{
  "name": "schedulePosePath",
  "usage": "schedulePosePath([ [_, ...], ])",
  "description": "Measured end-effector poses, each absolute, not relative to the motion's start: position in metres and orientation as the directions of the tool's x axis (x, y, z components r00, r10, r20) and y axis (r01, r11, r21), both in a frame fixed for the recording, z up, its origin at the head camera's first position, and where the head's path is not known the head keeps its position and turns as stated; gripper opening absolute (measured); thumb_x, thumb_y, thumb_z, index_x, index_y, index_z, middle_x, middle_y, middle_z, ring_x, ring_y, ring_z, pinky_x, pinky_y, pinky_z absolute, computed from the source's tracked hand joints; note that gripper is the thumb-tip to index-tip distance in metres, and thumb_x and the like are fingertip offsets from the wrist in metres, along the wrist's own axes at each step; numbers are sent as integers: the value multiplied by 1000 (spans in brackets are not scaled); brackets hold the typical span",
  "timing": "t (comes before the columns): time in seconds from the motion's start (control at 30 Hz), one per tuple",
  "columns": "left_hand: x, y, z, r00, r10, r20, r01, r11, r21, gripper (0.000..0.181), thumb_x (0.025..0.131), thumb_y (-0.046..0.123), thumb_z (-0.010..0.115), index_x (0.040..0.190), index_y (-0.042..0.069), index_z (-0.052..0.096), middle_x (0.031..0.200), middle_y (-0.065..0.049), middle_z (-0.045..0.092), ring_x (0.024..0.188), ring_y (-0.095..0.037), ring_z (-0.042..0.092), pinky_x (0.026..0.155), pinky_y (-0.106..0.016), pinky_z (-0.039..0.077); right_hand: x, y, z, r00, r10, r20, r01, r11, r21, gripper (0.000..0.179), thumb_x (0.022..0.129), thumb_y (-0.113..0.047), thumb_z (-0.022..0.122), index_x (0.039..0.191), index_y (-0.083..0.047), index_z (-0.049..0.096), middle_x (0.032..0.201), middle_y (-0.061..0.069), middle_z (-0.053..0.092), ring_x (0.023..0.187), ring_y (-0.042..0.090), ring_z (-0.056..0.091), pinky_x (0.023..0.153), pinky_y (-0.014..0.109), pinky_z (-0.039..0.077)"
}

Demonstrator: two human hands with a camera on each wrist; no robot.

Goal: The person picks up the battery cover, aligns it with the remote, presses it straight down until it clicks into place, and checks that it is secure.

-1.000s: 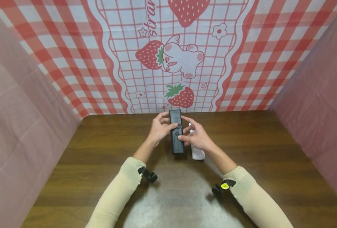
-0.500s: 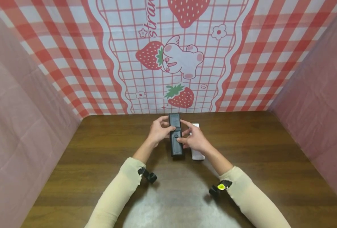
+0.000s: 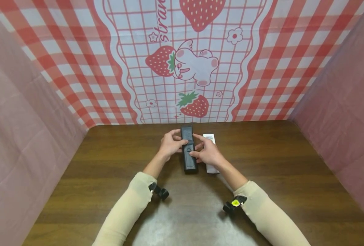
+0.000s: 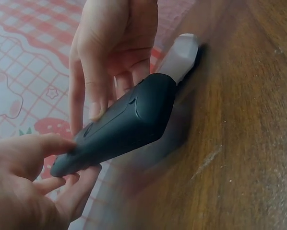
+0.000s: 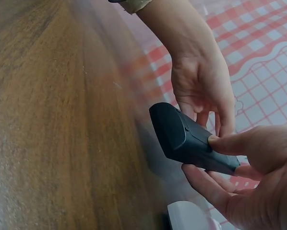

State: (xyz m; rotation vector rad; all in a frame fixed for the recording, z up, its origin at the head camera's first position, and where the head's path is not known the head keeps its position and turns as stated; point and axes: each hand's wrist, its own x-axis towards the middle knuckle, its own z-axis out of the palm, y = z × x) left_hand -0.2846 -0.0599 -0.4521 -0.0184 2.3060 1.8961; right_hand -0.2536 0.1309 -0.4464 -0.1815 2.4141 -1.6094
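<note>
A long black remote control is held up over the table, its back with the battery cover facing up. My left hand pinches its far half, thumb on the back and fingers at the side and underneath. My right hand grips the other side, with the thumb pressing on the battery cover. In the left wrist view the remote's thick end points toward the table, and the cover looks closed. Beside it lies a slim white object with a small label at its far end, partly hidden behind my right hand.
The brown wooden table ends at a red-checked strawberry cloth at the back. Pink cloth walls stand at both sides. A wrist camera hangs from each beige sleeve.
Both hands and the remote have come slightly down and nearer to me. My right thumb stays on the battery cover, and more of the white object's labelled end shows.
</note>
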Motion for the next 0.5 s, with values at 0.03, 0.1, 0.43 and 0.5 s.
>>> schedulePosePath([
  [0.03,-284,-60,-453,-988,88,-130,-109,204,973,68,102,7,81,164,3,54,141,-32,71,107,-43,84,85,-39,75,-253,130,-447,-965,-231,-126,25,396,-918,87,100,2,81,175,-8,39,116,25,69,73,17,72,70,36,74],
  [0.1,-284,-60,-454,-988,86,-130,-110,209,972,67,102,6,81,163,2,55,140,-32,71,107,-43,84,85,-39,75,-253,130,-448,-966,-226,-129,27,408,-912,87,100,1,82,175,-8,39,117,27,70,73,19,73,71,37,74],
  [0.43,-284,-55,-462,-991,37,-131,-116,285,951,57,101,6,84,154,-1,63,131,-30,75,101,-40,84,80,-37,75,-252,127,-453,-959,-234,-160,36,457,-889,86,101,-1,81,175,-5,37,119,31,77,80,24,79,73,38,74],
  [0.5,-284,-54,-463,-991,27,-131,-116,310,944,56,101,7,84,153,0,64,130,-29,76,102,-40,84,79,-37,75,-252,127,-454,-959,-235,-160,35,461,-887,86,101,0,80,175,-3,36,117,31,77,79,24,79,72,38,74],
])
